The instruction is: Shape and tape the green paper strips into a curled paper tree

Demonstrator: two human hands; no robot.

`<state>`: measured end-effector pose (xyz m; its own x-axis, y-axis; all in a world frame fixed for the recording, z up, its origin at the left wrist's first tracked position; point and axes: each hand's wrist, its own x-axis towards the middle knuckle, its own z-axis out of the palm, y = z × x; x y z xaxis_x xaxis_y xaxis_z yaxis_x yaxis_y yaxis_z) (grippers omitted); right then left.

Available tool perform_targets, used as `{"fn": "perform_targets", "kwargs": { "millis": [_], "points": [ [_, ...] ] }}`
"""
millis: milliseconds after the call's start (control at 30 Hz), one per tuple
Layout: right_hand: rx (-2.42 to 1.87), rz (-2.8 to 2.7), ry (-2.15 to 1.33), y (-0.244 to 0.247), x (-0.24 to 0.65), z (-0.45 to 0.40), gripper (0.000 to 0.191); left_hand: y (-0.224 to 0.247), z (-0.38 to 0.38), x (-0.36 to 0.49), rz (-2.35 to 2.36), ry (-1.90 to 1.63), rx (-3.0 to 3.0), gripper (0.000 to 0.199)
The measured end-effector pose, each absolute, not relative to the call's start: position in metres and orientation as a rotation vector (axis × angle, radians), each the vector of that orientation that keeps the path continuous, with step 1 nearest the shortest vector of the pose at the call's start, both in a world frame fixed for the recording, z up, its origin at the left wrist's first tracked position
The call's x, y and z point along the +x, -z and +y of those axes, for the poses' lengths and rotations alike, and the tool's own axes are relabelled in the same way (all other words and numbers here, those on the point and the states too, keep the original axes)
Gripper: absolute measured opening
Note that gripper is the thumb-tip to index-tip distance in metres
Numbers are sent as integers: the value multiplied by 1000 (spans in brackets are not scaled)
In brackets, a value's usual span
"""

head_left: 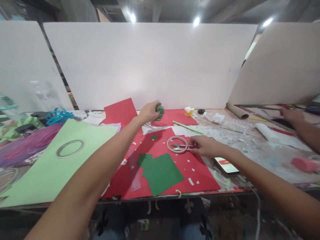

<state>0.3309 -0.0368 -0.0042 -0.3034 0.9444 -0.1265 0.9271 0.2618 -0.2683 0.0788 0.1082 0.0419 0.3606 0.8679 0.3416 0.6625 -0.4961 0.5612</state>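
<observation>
My left hand (149,112) reaches to the back of the table, its fingers closed on a small dark green item (160,112), perhaps cut paper. My right hand (203,146) grips the handles of scissors (178,147), whose blades lie over a tape ring (175,139) on red paper (200,173). In front of both hands lies a cut sheet of green paper (162,173). White paper scraps are scattered over the red paper. A thin light green strip (188,127) rests behind my right hand.
Light green paper (82,133) with another tape ring (70,148) lies left. A phone (228,165) is by my right forearm. A yellow container (189,112), plastic bottle (220,119) and cardboard tube (237,110) stand or lie behind. Another person's hand (292,115) is far right.
</observation>
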Motion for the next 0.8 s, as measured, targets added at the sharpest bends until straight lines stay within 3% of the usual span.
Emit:
{"fn": "perform_targets", "kwargs": {
  "millis": [167,333,500,600,700,800],
  "points": [
    [-1868,-2397,-444,-8,337,-33,19,-51,107,108,1096,-888,2466,15],
    [-1942,-2410,-473,-21,359,-29,25,-36,86,95,981,-653,2417,24],
    [-2305,-2221,45,-56,395,-14,24,-42,58,65,1001,-638,2367,19],
    [-2327,-2065,135,-75,395,-10,40,-46,39,47,1046,-686,2407,21],
    [-2197,-2019,25,-78,365,-16,53,-47,16,29,1160,-808,2413,30],
    [-1849,-1894,-295,-72,315,-24,53,-45,-7,8,1174,-711,2308,39]
  ]
}}
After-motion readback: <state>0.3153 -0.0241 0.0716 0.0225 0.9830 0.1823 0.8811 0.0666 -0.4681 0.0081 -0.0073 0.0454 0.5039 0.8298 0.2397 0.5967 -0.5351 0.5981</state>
